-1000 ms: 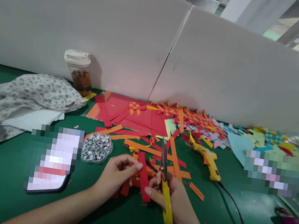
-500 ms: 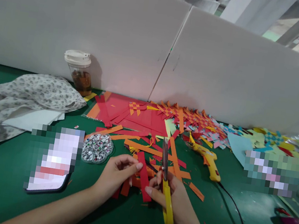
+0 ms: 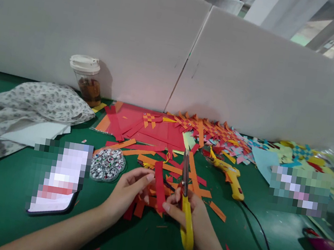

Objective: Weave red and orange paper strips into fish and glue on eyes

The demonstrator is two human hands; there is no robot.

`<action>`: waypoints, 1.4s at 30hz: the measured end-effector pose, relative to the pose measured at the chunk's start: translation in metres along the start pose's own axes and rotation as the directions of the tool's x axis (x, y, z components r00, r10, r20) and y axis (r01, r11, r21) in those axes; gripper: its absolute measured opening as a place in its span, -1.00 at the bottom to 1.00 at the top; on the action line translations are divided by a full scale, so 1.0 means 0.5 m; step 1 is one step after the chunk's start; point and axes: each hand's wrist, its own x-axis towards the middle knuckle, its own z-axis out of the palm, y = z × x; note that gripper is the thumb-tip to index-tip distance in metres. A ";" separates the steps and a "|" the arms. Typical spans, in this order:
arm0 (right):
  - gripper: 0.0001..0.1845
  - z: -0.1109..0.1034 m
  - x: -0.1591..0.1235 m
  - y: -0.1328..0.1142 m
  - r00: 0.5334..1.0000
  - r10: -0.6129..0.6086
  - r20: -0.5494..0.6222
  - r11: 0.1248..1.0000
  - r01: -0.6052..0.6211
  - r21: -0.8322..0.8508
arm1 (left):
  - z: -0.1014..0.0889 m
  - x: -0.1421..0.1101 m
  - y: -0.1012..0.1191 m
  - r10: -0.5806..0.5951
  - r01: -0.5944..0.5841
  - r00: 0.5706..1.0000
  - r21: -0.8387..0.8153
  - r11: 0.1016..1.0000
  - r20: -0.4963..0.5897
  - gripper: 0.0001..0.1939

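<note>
A short red paper strip stands tilted between my hands. My left hand is closed, its thumb and fingers pinched together at the strip's left edge; the fingers behind are partly hidden. My right hand pinches the strip's lower end between thumb and finger. That same hand also keeps hold of scissors with yellow handles, blades pointing away from me. Beneath and beyond the hands lies a heap of orange and red paper strips. A dark thin object behind the strip cannot be made out.
A yellow glue gun with its cord lies to the right. On the left are a clear flower-shaped box of googly eyes, a phone, cloth and a lidded cup. Woven paper fish are piled by the white partition.
The red strip has risen slightly and stands a little more upright. My left hand has shifted slightly up and left, its thumb drawing back toward the strip's edge. The scissors stay in my right hand.
</note>
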 end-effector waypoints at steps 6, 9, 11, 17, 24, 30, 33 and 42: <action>-0.54 -0.005 0.006 0.015 0.997 -0.071 -0.033 0.995 0.073 0.074 | 0.004 -0.011 -0.020 -0.005 -0.016 0.982 0.114 0.993 0.189 -0.57; -0.56 -0.006 0.006 0.020 0.996 -0.084 -0.038 0.993 0.087 0.074 | 0.001 -0.011 -0.029 0.017 -0.054 0.981 0.186 0.981 0.193 -0.57; -0.55 -0.006 0.006 0.022 0.995 -0.091 -0.046 0.991 0.095 0.092 | -0.001 -0.011 -0.032 0.028 -0.070 0.979 0.205 0.976 0.201 -0.57; -0.55 -0.003 0.009 0.027 0.993 -0.107 -0.053 0.989 0.112 0.099 | -0.001 -0.012 -0.038 0.046 -0.101 0.976 0.253 0.962 0.214 -0.62; -0.68 -0.020 0.014 0.023 0.950 -0.231 -0.209 0.945 0.168 -0.282 | -0.002 -0.010 -0.022 0.174 -0.185 0.983 0.248 0.951 0.067 -0.67; -0.67 -0.082 0.038 0.010 0.832 -0.525 -0.181 0.485 0.118 -0.867 | -0.021 0.001 0.076 0.111 -0.104 0.994 0.350 0.931 0.001 -0.76; -0.59 -0.113 0.053 0.012 0.796 -0.582 -0.166 0.308 0.027 -0.951 | -0.037 0.000 0.126 0.052 -0.075 0.997 0.529 0.845 0.059 -0.72; -0.57 -0.162 0.062 0.017 0.782 -0.602 -0.162 0.049 -0.166 -0.985 | -0.065 -0.015 0.126 -0.014 -0.128 0.987 0.844 0.522 0.159 -0.59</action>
